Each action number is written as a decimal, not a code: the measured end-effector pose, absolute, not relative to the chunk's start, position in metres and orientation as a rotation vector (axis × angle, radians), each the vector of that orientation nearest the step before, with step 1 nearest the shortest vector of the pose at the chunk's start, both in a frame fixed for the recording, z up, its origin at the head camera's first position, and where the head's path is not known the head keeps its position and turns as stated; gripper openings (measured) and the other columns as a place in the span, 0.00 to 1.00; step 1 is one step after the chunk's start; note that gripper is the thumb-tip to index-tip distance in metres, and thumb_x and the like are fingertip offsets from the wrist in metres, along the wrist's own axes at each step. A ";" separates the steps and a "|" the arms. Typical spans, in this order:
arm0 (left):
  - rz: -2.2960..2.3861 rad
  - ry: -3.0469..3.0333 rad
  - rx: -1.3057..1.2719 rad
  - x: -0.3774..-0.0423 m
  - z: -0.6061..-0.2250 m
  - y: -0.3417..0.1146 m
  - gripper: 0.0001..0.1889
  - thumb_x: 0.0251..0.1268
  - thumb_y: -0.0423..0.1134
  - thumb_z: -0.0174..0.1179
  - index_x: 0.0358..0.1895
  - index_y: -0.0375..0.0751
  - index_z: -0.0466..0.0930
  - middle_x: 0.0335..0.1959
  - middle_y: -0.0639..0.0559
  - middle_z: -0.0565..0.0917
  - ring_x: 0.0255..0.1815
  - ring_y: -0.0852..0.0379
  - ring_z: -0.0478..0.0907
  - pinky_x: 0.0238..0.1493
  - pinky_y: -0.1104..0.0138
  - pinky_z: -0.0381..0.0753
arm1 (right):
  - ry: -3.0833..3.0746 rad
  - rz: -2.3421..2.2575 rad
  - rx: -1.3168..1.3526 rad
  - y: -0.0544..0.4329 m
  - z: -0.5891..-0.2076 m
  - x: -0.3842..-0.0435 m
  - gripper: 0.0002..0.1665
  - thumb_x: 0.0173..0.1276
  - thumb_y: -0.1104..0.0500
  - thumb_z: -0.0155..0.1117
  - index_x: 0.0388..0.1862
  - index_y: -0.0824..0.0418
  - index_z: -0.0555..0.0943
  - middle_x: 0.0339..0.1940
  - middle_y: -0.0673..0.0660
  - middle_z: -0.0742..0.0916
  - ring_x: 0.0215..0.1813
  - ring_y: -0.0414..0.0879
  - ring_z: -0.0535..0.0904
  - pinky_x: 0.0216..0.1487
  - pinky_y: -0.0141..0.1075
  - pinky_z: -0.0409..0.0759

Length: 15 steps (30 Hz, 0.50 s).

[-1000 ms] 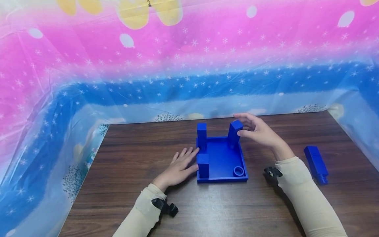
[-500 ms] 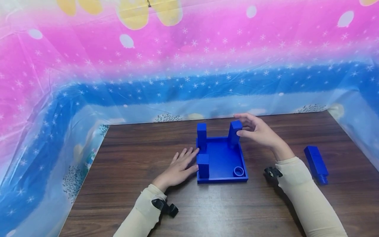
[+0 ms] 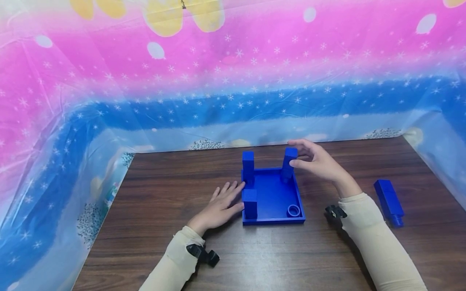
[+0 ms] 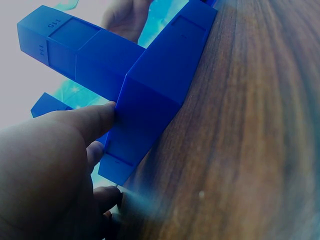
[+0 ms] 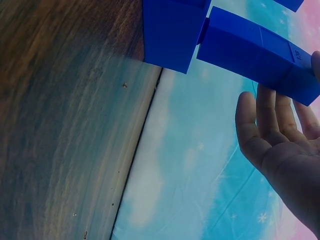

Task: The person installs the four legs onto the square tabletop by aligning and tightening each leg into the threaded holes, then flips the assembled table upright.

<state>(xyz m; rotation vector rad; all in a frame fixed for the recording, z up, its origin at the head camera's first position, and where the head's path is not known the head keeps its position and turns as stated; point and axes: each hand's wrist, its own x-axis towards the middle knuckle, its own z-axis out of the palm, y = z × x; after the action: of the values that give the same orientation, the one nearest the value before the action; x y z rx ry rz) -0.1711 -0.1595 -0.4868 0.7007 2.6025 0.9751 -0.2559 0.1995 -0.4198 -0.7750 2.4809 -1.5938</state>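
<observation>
A square blue tray-like base (image 3: pixel 273 194) lies on the table with blue square legs standing at three corners. My right hand (image 3: pixel 320 163) grips the upper part of the far right leg (image 3: pixel 289 167) between thumb and fingers. In the right wrist view, a narrow gap shows between that leg (image 5: pixel 260 50) and the base (image 5: pixel 175 30). Fairly straight fingers of my left hand (image 3: pixel 218 208) touch the base's left side, the thumb beside the near left leg (image 3: pixel 250 204). At the far left corner stands another leg (image 3: pixel 248 165). A round socket (image 3: pixel 293 210) shows at the near right corner.
A loose blue leg with a threaded end (image 3: pixel 389 202) lies on the wooden table (image 3: pixel 164 178), right of my right forearm. Behind the table hangs a pink and blue patterned cloth (image 3: pixel 233 81). Black camera mounts (image 3: pixel 202 254) sit on the wrists.
The far right leg has turned a little about its own length, so its faces now line up more squarely with the base. My right thumb has shifted slightly left; my left hand stays still.
</observation>
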 end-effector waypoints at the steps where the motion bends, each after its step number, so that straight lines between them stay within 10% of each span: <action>1: 0.975 2.603 0.700 -0.171 -0.487 -0.159 0.36 0.85 0.58 0.47 0.88 0.57 0.47 0.87 0.44 0.49 0.88 0.44 0.35 0.83 0.44 0.28 | 2.489 -1.587 -0.775 0.199 -0.420 -0.256 0.34 0.75 0.63 0.70 0.77 0.64 0.71 0.56 0.63 0.86 0.57 0.48 0.82 0.59 0.35 0.80; 15: 0.972 2.610 0.702 -0.171 -0.487 -0.159 0.36 0.85 0.58 0.47 0.88 0.57 0.48 0.87 0.44 0.49 0.88 0.44 0.35 0.83 0.44 0.29 | 2.499 -1.558 -0.805 0.199 -0.422 -0.258 0.39 0.71 0.66 0.73 0.78 0.66 0.69 0.71 0.66 0.79 0.68 0.60 0.76 0.66 0.62 0.75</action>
<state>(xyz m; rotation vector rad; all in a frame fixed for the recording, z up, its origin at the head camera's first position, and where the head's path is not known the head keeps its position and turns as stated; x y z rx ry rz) -0.1705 -0.1593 -0.4868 0.7020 2.6096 0.9718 -0.2581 0.1988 -0.4223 -0.8052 2.4993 -1.5583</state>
